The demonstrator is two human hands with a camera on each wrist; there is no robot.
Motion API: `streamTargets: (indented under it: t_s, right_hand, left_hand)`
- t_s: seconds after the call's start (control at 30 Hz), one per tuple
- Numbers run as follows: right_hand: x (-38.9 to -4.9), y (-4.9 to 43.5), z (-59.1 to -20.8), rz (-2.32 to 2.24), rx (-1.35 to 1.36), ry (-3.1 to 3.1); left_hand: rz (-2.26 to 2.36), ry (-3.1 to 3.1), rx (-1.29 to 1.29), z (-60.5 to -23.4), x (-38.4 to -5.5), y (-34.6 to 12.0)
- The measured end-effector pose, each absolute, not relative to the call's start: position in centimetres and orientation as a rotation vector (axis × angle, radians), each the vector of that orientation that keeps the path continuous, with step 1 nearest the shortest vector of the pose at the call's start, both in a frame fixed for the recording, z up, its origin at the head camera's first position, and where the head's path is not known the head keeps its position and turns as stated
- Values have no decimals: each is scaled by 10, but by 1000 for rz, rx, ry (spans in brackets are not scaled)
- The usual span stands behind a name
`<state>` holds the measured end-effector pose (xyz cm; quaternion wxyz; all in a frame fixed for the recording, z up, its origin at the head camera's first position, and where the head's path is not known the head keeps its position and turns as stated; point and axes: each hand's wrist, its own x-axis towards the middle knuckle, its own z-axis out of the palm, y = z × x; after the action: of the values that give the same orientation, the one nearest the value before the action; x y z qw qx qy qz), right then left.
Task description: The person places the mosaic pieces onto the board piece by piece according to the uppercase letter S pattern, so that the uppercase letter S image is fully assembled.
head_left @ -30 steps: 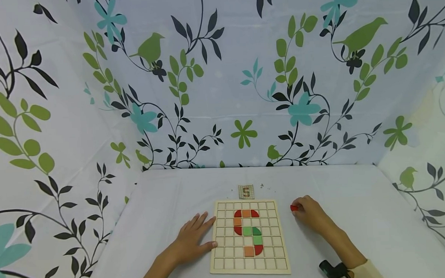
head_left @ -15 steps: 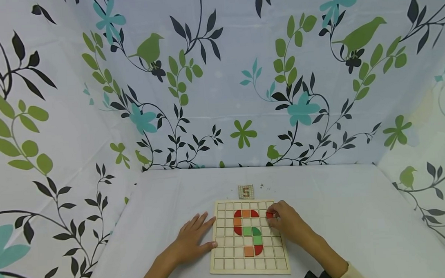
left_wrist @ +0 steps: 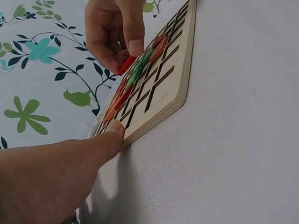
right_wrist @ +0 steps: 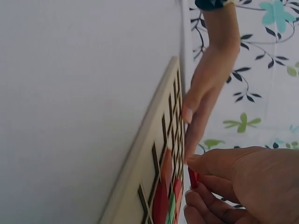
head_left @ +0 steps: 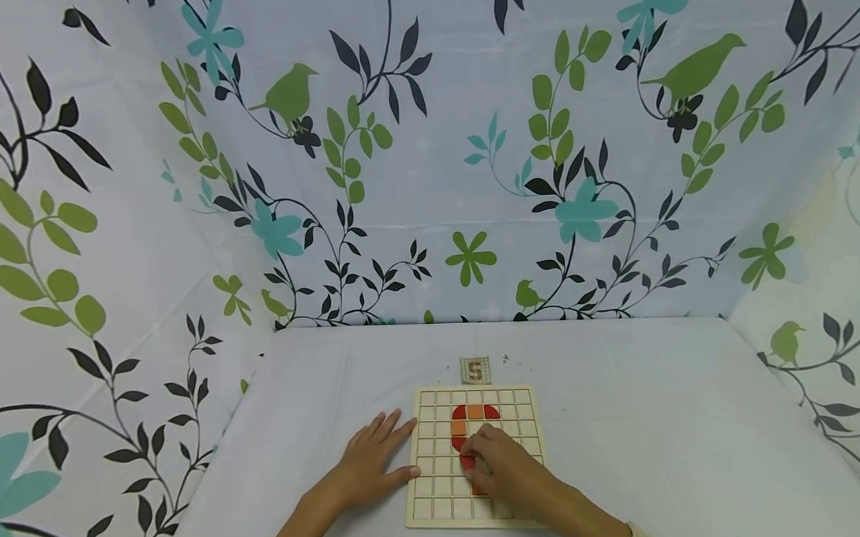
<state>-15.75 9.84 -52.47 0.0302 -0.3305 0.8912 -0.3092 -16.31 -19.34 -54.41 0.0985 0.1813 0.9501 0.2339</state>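
Note:
A wooden grid board (head_left: 431,512) lies on the white table, with red, orange and green tiles set in its cells in a curving pattern. My right hand (head_left: 511,475) is over the board's middle and pinches a red tile (head_left: 467,462) between thumb and fingertips. The same red tile (right_wrist: 193,178) shows in the right wrist view, held just above the grid. My left hand (head_left: 366,464) lies with spread fingers at the board's left edge, its thumb (left_wrist: 114,127) resting on the rim in the left wrist view. My right hand hides the green tiles in the head view.
A small card with an S pattern (head_left: 475,370) lies just behind the board. White cloth (head_left: 663,418) covers the table. A printed curtain (head_left: 426,158) with leaves and birds hangs behind and at the sides.
From the table right of the board, my right hand has moved left with the red tile, over the board's right edge to its middle. My left hand has stayed in place.

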Motion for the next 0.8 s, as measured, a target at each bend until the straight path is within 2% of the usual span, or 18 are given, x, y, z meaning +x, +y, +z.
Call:
streamTargets:
  t_s: [0.37, 0.8]
  right_hand:
    - [-145, 84, -530, -710, -1076, 2847]
    - [-146, 92, -535, -764, -1075, 2787]
  left_hand:
    - [697, 2815, 537, -547, -163, -195]
    - [699, 2817, 538, -545, -162, -194]
